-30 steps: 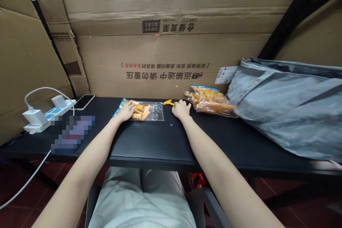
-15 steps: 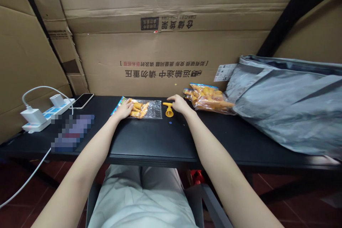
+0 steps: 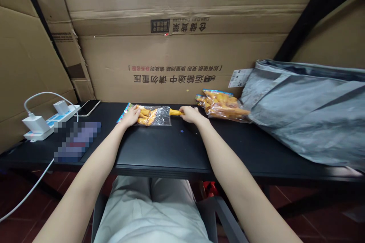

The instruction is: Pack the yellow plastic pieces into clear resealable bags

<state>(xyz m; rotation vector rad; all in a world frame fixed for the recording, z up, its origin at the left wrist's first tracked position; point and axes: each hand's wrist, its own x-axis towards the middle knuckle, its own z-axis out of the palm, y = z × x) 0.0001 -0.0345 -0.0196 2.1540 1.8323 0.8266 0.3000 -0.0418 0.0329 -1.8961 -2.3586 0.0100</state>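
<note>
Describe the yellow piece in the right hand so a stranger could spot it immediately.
On the black table, look between the clear packet under the left hand and the bulging packaging beside the grey bag. The right hand holds the yellow plastic piece; its yellow neighbours are all bagged.

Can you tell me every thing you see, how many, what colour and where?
clear bag: one, see-through with orange pieces, under left hand
plastic piece: one, yellow-orange, in right hand
stuffed packet: one or more, orange contents, right of right hand
big bag: one, grey, far right
label: one, white, beside big bag
power strip: one, white and blue, left
chargers: two, white, on power strip
cable: at least one, white, left
phone: one, dark screen, back left
pixelated patch: one, purplish, left
cardboard: several panels, brown, behind
table: one, black, middle
chair: one, grey, below
trousers: one pair, pale, below
hands: two, bare, over table
</note>
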